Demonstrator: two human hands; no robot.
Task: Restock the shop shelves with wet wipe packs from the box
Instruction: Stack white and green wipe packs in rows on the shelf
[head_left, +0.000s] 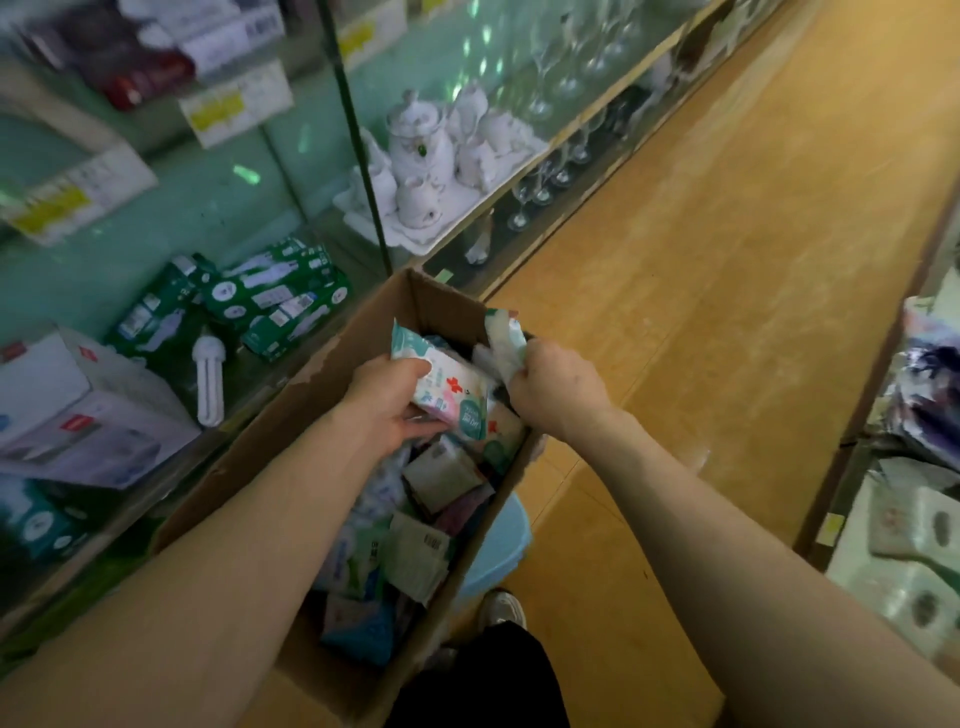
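An open cardboard box (291, 415) stands in front of me, filled with several loose wet wipe packs (436, 478). My left hand (387, 402) reaches into the box and grips a white and teal wipe pack with a red cross mark (457, 387). My right hand (558, 387) is at the box's far right rim, its fingers curled round another pale wipe pack (504, 338) held upright. Both packs sit just above the heap in the box.
Glass shelves (234, 400) on the left hold green bulb boxes (275, 299), a loose white bulb (209, 379) and white cartons. A white tea set (441, 156) and stemmed glasses stand further back. A blue bin (498, 545) is under the box. More packs lie on the right shelf (924, 525).
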